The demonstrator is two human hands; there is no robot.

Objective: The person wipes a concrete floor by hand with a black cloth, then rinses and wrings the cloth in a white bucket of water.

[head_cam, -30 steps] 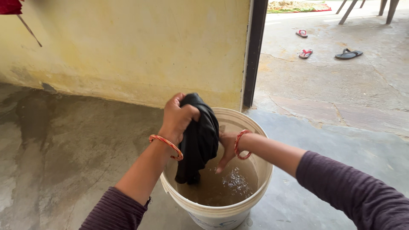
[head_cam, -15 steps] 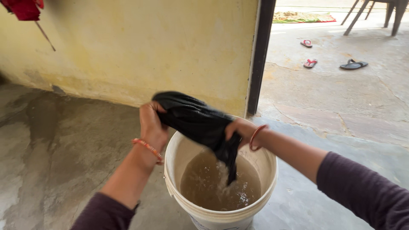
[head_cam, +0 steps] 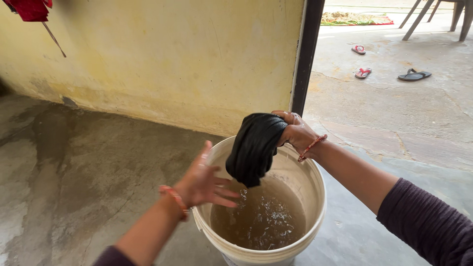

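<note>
- Black, sodden fabric: the black cloth (head_cam: 254,148) hangs bunched over the far rim of the white bucket (head_cam: 315,216), its lower end dangling just above the water
- Soaked through, it looks limp and heavy for its size, likely slippery, and it folds wherever it is gripped; nothing about it seems fragile
- Best hold, by my judgement, is the gathered top where the folds stack thick, since a loose edge would slide out of wet fingers
- Right hand (head_cam: 297,132) grips exactly that gathered top, fingers curled tight round the bunch, wrist bent above the bucket's far rim, forearm reaching in from the right with a red bangle (head_cam: 310,148) at the wrist
- Left hand (head_cam: 204,182) holds nothing: fingers spread wide, palm turned toward the cloth, poised over the near-left rim just beside the hanging end but apart from it; it is blurred
- Murky brown water (head_cam: 258,221) fills the lower part of the bucket, its surface broken by splashes under the cloth
- Bucket stands on a grey concrete floor (head_cam: 74,167) near a yellow wall (head_cam: 162,54) and a dark door post (head_cam: 306,54)
- Beyond the post, well apart, sandals (head_cam: 414,75) lie on the outer paving
</note>
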